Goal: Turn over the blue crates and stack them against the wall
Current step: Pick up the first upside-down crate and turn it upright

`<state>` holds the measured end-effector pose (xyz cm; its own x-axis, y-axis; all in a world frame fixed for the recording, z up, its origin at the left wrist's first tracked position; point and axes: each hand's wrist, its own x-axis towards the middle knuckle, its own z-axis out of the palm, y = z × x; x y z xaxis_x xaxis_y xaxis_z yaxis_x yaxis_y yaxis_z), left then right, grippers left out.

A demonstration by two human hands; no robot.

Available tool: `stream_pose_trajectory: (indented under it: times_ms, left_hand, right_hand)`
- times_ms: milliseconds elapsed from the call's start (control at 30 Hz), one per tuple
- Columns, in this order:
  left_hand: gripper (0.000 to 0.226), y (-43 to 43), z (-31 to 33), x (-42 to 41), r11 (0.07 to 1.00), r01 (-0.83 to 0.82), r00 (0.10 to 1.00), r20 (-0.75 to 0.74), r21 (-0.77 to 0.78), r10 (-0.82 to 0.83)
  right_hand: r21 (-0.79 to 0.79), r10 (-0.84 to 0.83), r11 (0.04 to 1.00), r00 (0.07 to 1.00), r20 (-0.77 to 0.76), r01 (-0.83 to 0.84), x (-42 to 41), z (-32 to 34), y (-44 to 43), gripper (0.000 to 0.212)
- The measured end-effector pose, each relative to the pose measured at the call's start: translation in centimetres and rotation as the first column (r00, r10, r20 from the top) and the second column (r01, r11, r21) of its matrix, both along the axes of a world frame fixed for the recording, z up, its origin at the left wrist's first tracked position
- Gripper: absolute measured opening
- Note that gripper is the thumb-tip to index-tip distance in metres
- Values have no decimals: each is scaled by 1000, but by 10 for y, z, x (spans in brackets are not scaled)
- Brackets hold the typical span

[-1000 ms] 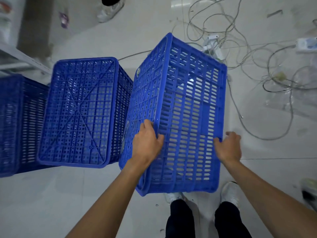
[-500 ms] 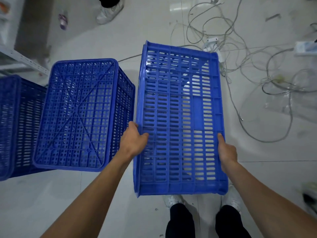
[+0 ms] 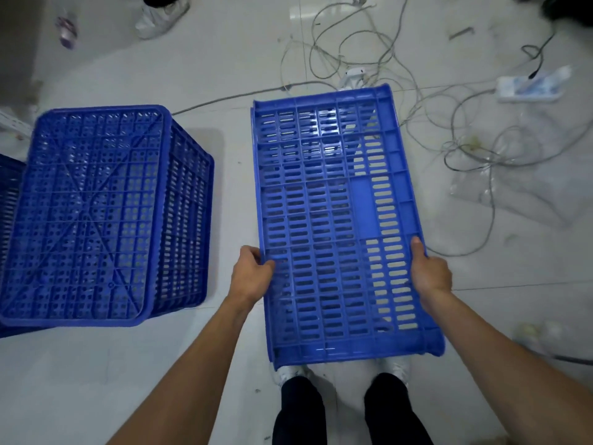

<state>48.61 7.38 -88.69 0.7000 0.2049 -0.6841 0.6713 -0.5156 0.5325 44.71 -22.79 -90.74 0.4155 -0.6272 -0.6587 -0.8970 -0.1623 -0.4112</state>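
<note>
I hold a blue slatted crate (image 3: pixel 337 220) in front of me above the floor, with one long slatted side facing up at me. My left hand (image 3: pixel 253 274) grips its left edge, thumb on top. My right hand (image 3: pixel 428 271) grips its right edge the same way. To the left, a second blue crate (image 3: pixel 93 213) stands upside down on the floor, its ribbed bottom facing up. A third blue crate (image 3: pixel 9 187) shows partly at the far left edge.
Tangled grey cables (image 3: pixel 433 130) and a white power strip (image 3: pixel 529 88) lie on the pale tiled floor to the right and behind the held crate. Another person's white shoe (image 3: pixel 160 14) is at the top. My own feet (image 3: pixel 340 370) are under the crate.
The held crate has rolled from tilted on its edge to flat with its side facing up, and moved right, away from the upside-down crate. Both hands shifted to its side edges.
</note>
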Motion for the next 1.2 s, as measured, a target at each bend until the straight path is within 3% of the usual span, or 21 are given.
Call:
stream_pose_trajectory:
  times_ms: [367,567,700,767,833,900,967,1067,1200]
  left_hand:
    - [26,-7,-13,3,999,-6,999,-49,39,8]
    - [36,7,-12,14,999,-7,991,-134,44,12]
    - [24,12,-7,10,1000,7,990,-144,0,-7]
    - [26,11,-1,6,1000,23,996,-91,-3,-23]
    - [39,11,8,4,996,49,995,84,69,-55]
    - [29,5,22,1,996,77,963,255,40,-84]
    - [19,-5,38,-3,989,144,937,323,-18,-130]
    - [27,-14,39,-4,991,118,948,303,-63,-93]
    - [29,5,17,7,989,55,982,172,137,-79]
  right_hand:
    - [-19,148,989,978,144,-147,-5,21,-5,52]
    - [-118,350,937,884,309,-329,-5,46,36,49]
    - [-183,484,875,831,276,-449,-3,54,69,47]
    - [-172,536,844,803,261,-508,-3,54,85,46]
    - [-162,599,801,762,245,-577,-1,54,102,45]
    - [-165,664,748,715,220,-643,1,55,123,42]
    - [-180,721,692,661,209,-699,3,56,146,35]
    - [-147,797,603,583,159,-784,3,51,181,30]
    - [-78,837,544,532,129,-836,-3,39,222,32]
